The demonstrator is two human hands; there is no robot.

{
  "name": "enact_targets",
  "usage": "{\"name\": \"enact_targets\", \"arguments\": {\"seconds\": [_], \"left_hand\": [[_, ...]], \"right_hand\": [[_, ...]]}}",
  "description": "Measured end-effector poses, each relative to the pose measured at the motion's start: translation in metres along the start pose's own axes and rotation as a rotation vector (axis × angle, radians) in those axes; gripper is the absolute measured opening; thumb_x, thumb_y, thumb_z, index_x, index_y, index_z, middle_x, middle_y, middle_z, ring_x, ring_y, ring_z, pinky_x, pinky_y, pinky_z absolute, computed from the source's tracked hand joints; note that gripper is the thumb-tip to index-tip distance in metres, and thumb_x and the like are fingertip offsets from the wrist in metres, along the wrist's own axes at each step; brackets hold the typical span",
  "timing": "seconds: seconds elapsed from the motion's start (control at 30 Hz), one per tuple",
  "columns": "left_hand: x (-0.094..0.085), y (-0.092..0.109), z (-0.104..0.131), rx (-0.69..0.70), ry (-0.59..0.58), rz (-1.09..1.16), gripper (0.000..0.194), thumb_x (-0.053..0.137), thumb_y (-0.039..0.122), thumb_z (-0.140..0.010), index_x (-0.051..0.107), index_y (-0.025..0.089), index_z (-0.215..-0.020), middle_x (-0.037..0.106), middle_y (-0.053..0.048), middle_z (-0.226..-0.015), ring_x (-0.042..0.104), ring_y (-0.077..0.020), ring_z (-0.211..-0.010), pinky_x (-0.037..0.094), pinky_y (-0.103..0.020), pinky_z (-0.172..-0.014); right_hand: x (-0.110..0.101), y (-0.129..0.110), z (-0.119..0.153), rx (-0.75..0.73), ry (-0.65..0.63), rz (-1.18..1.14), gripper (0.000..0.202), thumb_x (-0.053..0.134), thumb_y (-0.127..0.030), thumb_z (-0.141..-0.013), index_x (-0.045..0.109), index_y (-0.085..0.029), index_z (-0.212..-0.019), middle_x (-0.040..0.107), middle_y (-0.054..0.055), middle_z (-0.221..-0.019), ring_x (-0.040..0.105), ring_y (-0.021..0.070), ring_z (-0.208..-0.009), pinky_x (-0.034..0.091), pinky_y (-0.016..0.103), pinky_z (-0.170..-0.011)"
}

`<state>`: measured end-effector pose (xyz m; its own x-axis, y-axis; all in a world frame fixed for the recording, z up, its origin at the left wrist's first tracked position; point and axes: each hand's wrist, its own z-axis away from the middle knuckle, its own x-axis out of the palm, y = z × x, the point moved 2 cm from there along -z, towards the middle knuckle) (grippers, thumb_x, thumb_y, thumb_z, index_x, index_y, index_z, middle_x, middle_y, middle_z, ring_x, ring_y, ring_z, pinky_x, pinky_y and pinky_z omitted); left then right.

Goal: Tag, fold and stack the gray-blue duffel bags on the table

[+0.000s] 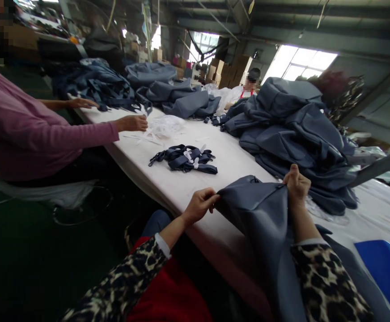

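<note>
A dark blue-grey bag (258, 210) of smooth, leather-like material hangs over the near edge of the white table, stretched between my two hands. My left hand (200, 205) pinches its left corner between thumb and fingers. At the opposite corner, my right hand (296, 184) is closed on the edge with the thumb pointing up. The lower part of the bag drops toward my lap and partly behind my right forearm. Just beyond my left hand lies a bundle of dark navy straps (184, 158) with small white tags.
A tall heap of similar bags (292, 120) stands to the right. More bags (184, 96) and a strap pile (94, 85) lie at the far left. A co-worker in a pink sleeve (64, 134) reaches over the white table (141, 170) near clear plastic (166, 126). A blue plastic object (383, 268) is at right.
</note>
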<state>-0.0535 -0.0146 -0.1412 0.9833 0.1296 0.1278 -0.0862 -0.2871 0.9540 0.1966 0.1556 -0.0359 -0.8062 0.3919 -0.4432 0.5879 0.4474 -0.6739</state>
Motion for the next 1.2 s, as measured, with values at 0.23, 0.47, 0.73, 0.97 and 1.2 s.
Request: {"name": "enact_targets", "arguments": {"seconds": [0.23, 0.47, 0.73, 0.97, 1.2], "left_hand": [[0.02, -0.005, -0.021, 0.01, 0.006, 0.047, 0.041, 0.059, 0.054, -0.088, 0.047, 0.017, -0.074, 0.051, 0.006, -0.055, 0.059, -0.0102, -0.043, 0.04, -0.018, -0.041], [0.034, 0.01, -0.026, 0.069, -0.009, 0.07, 0.037, 0.059, 0.048, -0.09, 0.048, 0.018, -0.072, 0.049, 0.007, -0.056, 0.052, -0.0067, -0.042, 0.035, -0.017, -0.041], [0.007, 0.027, -0.018, 0.049, -0.099, -0.07, 0.039, 0.055, 0.051, -0.092, 0.051, 0.017, -0.073, 0.055, 0.004, -0.053, 0.055, -0.0091, -0.043, 0.041, -0.019, -0.047], [-0.014, 0.045, 0.009, 0.385, 0.165, -0.657, 0.025, 0.055, 0.028, -0.095, 0.057, 0.022, -0.119, 0.064, -0.009, -0.121, 0.062, -0.0225, -0.111, 0.048, -0.038, -0.098], [0.059, 0.048, -0.02, 0.895, -0.356, -1.148, 0.048, 0.059, 0.017, -0.092, 0.045, 0.016, -0.138, 0.054, -0.011, -0.141, 0.046, -0.0243, -0.134, 0.03, -0.043, -0.118]], "right_hand": [[-0.061, -0.065, 0.06, -0.111, -0.26, 0.064, 0.065, 0.043, -0.065, -0.091, 0.047, -0.025, -0.142, 0.056, 0.012, -0.139, 0.053, 0.0305, -0.125, 0.045, 0.046, -0.097], [-0.109, -0.068, 0.215, -0.221, -0.206, 0.528, 0.081, 0.047, -0.066, -0.087, 0.031, -0.022, -0.154, 0.068, 0.018, -0.117, 0.068, 0.0404, -0.097, 0.056, 0.047, -0.063], [-0.14, -0.094, 0.089, -0.186, -0.65, 0.344, 0.035, 0.058, -0.055, -0.083, 0.074, -0.027, -0.095, 0.07, 0.0, -0.068, 0.066, 0.0232, -0.06, 0.047, 0.029, -0.052], [-0.031, -0.054, 0.092, -0.151, -0.996, 0.273, 0.027, 0.049, -0.039, -0.088, 0.072, -0.024, -0.091, 0.071, -0.001, -0.08, 0.065, 0.0208, -0.079, 0.047, 0.029, -0.072], [-0.041, -0.052, 0.098, -0.091, -0.907, 0.483, 0.023, 0.056, -0.042, -0.089, 0.068, -0.024, -0.098, 0.072, 0.003, -0.085, 0.067, 0.0231, -0.081, 0.042, 0.028, -0.068]]}}
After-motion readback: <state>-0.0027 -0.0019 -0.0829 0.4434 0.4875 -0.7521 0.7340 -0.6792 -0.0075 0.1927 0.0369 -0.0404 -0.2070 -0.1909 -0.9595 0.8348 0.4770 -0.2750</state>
